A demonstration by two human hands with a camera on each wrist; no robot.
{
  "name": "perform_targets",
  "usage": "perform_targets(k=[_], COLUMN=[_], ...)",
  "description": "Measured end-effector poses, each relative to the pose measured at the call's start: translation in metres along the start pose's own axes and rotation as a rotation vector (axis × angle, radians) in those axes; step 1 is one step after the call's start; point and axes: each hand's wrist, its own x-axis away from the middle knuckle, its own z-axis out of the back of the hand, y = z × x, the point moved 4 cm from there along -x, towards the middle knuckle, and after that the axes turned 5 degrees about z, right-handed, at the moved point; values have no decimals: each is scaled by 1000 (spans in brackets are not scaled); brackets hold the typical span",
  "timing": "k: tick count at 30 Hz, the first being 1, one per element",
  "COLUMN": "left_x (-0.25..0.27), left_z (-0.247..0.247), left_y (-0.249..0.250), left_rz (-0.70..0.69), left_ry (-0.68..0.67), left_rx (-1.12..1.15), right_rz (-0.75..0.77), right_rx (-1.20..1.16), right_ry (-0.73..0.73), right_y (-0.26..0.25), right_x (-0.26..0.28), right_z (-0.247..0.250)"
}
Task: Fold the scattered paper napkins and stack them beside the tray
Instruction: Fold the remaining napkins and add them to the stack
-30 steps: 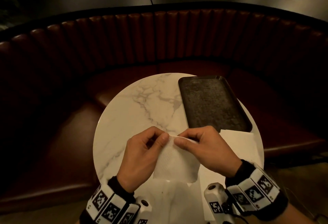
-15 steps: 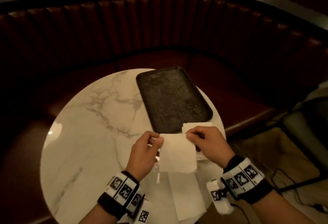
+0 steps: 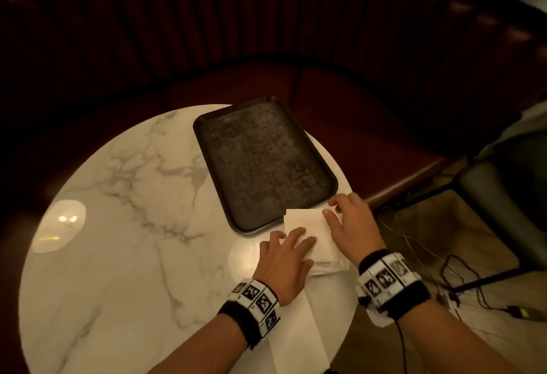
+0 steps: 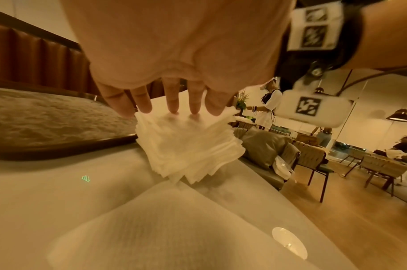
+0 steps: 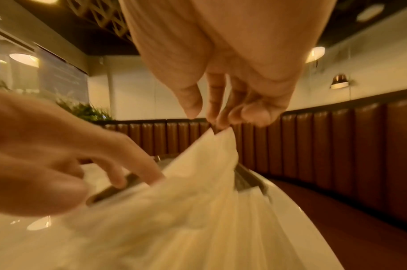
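A stack of folded white napkins (image 3: pixel 307 222) lies on the marble table (image 3: pixel 133 225), against the near right corner of the dark tray (image 3: pixel 260 160). My left hand (image 3: pixel 290 252) rests on the stack's left part with straight, spread fingers (image 4: pixel 174 102) pressing the top napkin (image 4: pixel 188 146). My right hand (image 3: pixel 349 222) lies at the stack's far right corner; its fingertips (image 5: pixel 221 117) touch the napkin's raised corner (image 5: pixel 221 133), thumb apart. An unfolded napkin (image 3: pixel 296 338) lies under my left wrist near the table's front edge.
The table's right edge runs just past the stack. A curved brown leather booth (image 3: pixel 296 33) wraps the far side. To the right, a dark chair (image 3: pixel 509 190) and cables (image 3: pixel 461 279) sit on the floor.
Both hands carried the folded napkin rightwards and down from in front of me onto the stack by the tray. Their pinches have given way to flat fingers on it.
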Motion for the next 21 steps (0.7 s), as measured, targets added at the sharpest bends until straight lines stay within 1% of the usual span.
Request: perform_targets(k=[1, 2, 3, 4, 5, 6, 7, 8, 9, 10, 12, 14, 16, 18, 19, 21], left_x=[0, 1, 4, 8, 14, 22, 32, 45, 61, 78, 112, 138, 156, 169, 175, 186], left_z=[-1, 0, 2, 5, 8, 10, 12, 11, 8, 3, -13, -33, -45, -52, -55, -61], left_y=[-2, -5, -11, -20, -33, -51, -71, -91, -108, -121, -137, -145, -148, -148, -147, -141], left_rz=[-7, -18, -26, -15, 26, 90, 162, 223, 262, 278, 272, 283, 303, 345, 375, 410], left_ry=[22, 66, 122, 178, 239, 300, 355, 388, 400, 392, 341, 303, 338, 369, 363, 305], left_rx=[13, 41, 82, 129, 184, 243, 295, 329, 335, 316, 253, 260, 320, 372, 395, 432], right_rz=[58, 109, 140, 141, 111, 58, -12, -75, -121, -138, -142, -186, -278, -352, -382, -412], right_rx=[1, -7, -28, -58, -82, -87, -59, 8, 88, 162, 240, 219, 157, 93, 70, 43], right_ry=[65, 68, -9, -142, -297, -433, -537, -596, -611, -588, -491, -422, -404, -431, -448, -487], right_y=[-8, -17, -25, -30, -31, -28, -23, -16, -11, -9, -12, -13, -11, -9, -8, -8], right_x=[13, 29, 46, 65, 83, 100, 114, 124, 130, 132, 132, 133, 138, 148, 152, 157], right_z=[4, 4, -3, -18, -39, -60, -80, -97, -109, -115, -120, -123, -127, -133, -135, -137])
